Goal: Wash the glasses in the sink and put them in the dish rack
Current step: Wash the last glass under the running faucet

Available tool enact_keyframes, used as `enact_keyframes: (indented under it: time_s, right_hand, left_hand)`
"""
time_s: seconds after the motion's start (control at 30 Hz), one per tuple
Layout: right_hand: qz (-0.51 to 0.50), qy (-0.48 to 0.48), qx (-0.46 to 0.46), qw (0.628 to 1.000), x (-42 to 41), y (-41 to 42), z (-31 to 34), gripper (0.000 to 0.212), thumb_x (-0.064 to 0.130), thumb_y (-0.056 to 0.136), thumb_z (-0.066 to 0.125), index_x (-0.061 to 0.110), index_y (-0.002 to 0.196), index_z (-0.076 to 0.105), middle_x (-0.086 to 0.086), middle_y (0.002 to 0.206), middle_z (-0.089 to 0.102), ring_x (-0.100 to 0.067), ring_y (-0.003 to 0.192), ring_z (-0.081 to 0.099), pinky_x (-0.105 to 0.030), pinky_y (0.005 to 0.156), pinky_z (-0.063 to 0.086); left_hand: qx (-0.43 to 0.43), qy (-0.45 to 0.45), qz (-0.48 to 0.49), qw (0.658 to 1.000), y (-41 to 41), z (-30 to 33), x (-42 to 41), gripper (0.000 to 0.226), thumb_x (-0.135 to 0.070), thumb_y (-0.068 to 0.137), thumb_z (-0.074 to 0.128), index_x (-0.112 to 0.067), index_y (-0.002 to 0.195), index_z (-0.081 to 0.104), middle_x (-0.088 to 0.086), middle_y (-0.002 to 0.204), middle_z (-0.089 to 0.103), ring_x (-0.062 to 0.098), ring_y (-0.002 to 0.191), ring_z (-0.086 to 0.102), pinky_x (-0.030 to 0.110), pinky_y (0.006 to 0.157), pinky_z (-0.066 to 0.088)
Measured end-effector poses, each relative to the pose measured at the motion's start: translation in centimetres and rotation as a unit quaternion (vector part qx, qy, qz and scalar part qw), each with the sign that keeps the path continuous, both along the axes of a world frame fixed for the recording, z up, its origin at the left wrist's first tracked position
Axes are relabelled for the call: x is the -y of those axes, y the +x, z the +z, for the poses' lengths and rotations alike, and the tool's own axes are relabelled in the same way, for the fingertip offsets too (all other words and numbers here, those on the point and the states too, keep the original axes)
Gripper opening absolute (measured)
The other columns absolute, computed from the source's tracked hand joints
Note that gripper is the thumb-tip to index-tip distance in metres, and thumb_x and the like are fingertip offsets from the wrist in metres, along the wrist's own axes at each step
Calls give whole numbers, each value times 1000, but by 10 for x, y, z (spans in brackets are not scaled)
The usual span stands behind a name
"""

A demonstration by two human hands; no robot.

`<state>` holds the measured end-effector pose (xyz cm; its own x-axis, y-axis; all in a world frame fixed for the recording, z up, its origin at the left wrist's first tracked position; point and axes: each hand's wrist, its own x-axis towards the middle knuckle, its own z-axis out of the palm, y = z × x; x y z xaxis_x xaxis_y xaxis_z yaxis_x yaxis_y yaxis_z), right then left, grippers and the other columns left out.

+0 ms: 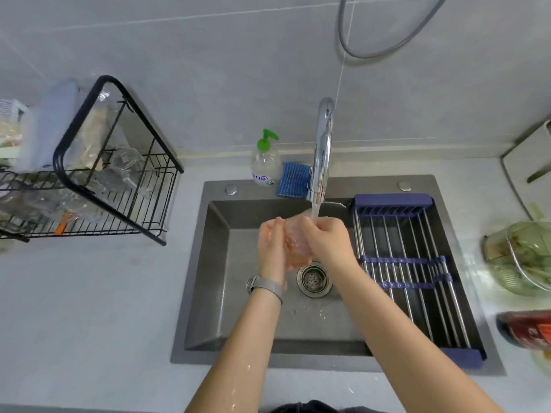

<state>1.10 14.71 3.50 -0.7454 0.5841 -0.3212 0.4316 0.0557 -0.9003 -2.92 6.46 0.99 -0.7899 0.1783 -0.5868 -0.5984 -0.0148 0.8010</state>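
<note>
A clear drinking glass [296, 239] is held over the grey sink [214, 293], right under the water running from the chrome tap [322, 150]. My left hand [272, 248] cups the glass from the left. My right hand [326, 238] grips its upper right side, where the stream lands. Most of the glass is hidden between the two hands. The black wire dish rack [89, 180] stands on the counter to the left and holds several clear glasses [131, 171].
A soap bottle with a green pump [265, 162] and a blue sponge cloth [293, 180] sit behind the sink. A blue-framed roll-up drying rack [408, 263] covers the sink's right side. The drain strainer [314, 280] lies below the hands. A glass bowl of greens [524, 254] stands at right.
</note>
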Motion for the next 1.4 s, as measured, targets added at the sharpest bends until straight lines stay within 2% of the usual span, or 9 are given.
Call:
enact_keyframes:
  time_s: [0.17, 0.27, 0.4, 0.6, 0.8, 0.97, 1.1, 1.23, 1.4]
  right_hand:
    - [227, 293, -128, 920, -14, 12, -14, 50, 54, 85, 51, 13, 58, 54, 4, 49, 52, -14, 45, 44, -24, 48, 39]
    - [262, 246, -97, 928, -26, 13, -8, 60, 56, 87, 50, 8, 53, 45, 3, 45, 43, -14, 45, 35, -22, 48, 37]
    - [77, 106, 38, 991, 4, -7, 10, 51, 38, 89, 57, 10, 47, 49, 1, 48, 50, -19, 53, 49, -38, 56, 47]
    - [227, 311, -119, 915, -15, 16, -7, 55, 59, 83, 55, 12, 56, 54, 4, 46, 50, -17, 42, 45, -26, 45, 38]
    - [129, -2, 56, 990, -13, -4, 5, 43, 34, 93, 58, 18, 54, 49, 5, 55, 53, -14, 59, 53, -33, 66, 48]
    - [47, 142, -100, 984, 7, 20, -21, 42, 40, 86, 69, 16, 55, 53, 11, 46, 50, -6, 47, 46, -20, 50, 38]
    - [108, 77, -68, 989, -4, 27, -24, 39, 44, 86, 69, 13, 63, 64, 3, 59, 65, -2, 55, 56, -28, 60, 50]
    - [-38, -362, 115, 924, -25, 6, -3, 26, 32, 92, 64, 7, 85, 69, -9, 74, 69, -20, 59, 65, -31, 60, 57]
    - [-145, -257, 36, 955, -5, 6, -15, 35, 33, 91, 62, 1, 80, 70, -11, 68, 66, -25, 65, 65, -42, 68, 59]
  left_hand:
    - [173, 145, -20, 974, -14, -2, 15, 54, -53, 97, 37, -10, 101, 68, 13, 87, 73, 23, 74, 71, 29, 57, 57]
    - [168, 162, -38, 972, -9, 1, 15, 56, -51, 99, 34, -8, 110, 67, 15, 94, 73, 26, 80, 71, 34, 63, 60]
    - [95, 108, -55, 988, 0, 0, 3, 41, -42, 100, 36, -15, 98, 68, 5, 87, 72, 17, 71, 70, 29, 54, 54]
    - [162, 154, -22, 975, -12, 2, 14, 45, -46, 97, 40, -11, 88, 66, 8, 70, 69, 20, 62, 68, 27, 55, 55]
    - [82, 80, -21, 993, 12, -5, -1, 31, -28, 96, 43, -5, 94, 64, 11, 87, 69, 25, 71, 67, 38, 62, 57]
    - [-51, 16, 5, 999, 0, -9, 5, 16, -23, 97, 47, -14, 103, 59, 5, 78, 63, 20, 70, 61, 26, 47, 48]
    - [-58, -51, -27, 997, 2, -16, 7, 36, -46, 76, 52, -19, 97, 62, 15, 97, 69, 34, 91, 67, 55, 74, 58]
    - [-305, -142, -120, 934, 18, -15, 6, 14, -48, 81, 48, -36, 87, 54, -9, 94, 64, 9, 92, 61, 25, 84, 50]
    - [-404, -193, -169, 878, -2, -5, 4, 20, -44, 81, 44, -32, 89, 58, -10, 94, 62, 1, 91, 57, 10, 76, 40]
